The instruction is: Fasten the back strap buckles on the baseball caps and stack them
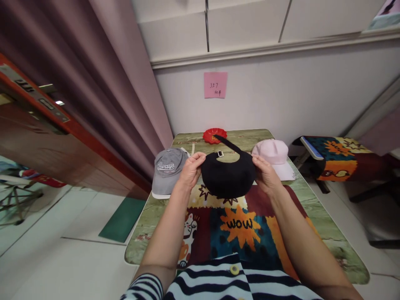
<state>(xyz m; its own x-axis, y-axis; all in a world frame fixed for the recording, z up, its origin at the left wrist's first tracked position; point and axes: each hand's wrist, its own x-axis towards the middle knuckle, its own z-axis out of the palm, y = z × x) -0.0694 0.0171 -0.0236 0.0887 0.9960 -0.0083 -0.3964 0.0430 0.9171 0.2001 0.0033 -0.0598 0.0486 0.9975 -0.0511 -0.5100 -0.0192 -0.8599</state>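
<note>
A black cap (229, 177) with an unfastened back strap and a small metal buckle is held up above the table. My left hand (193, 170) pinches its left edge, and my right hand (265, 171) grips its right edge. The loose strap points up and to the left, over a red scalloped dish (215, 136). A grey cap (168, 171) with white lettering rests just left of my left hand. Behind my right hand, at the right, lies a pale pink cap (273, 156).
A patterned cloth (240, 227) covers the middle of the green wood-look table (150, 227). Behind it stands a wall with a pink note (215, 85). A purple curtain (125, 75) and an orange-edged door (81, 146) are at the left, another small table (331, 152) at the right.
</note>
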